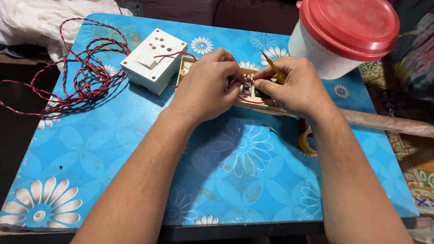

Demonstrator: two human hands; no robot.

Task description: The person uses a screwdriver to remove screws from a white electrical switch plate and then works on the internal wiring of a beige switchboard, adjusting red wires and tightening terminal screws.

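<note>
Both hands meet over an opened cream-coloured switch plate point(264, 105) lying back-up near the far middle of a blue table point(135, 135) printed with white flowers. The left hand point(205, 86) has its fingers curled down onto the plate, pinching a thin red wire point(246, 100) that loops across the plate's back between the two hands. The right hand point(294, 86) is closed round a yellow-handled screwdriver point(273, 68) — the handle sticks up and away past the knuckles, while the tip is hidden behind the fingers, so where it touches cannot be told. Just left of the plate stands a white switch-and-socket box point(153, 59), with a red lead running from it toward the plate. Further left, a loose tangle of twisted red-and-black cable point(86, 74) sprawls over the table's corner. A white tub with a red lid point(348, 27) sits at the far right edge, and a roll of yellowish tape point(306, 143) lies beside the right wrist — partly covered by the forearm.
</note>
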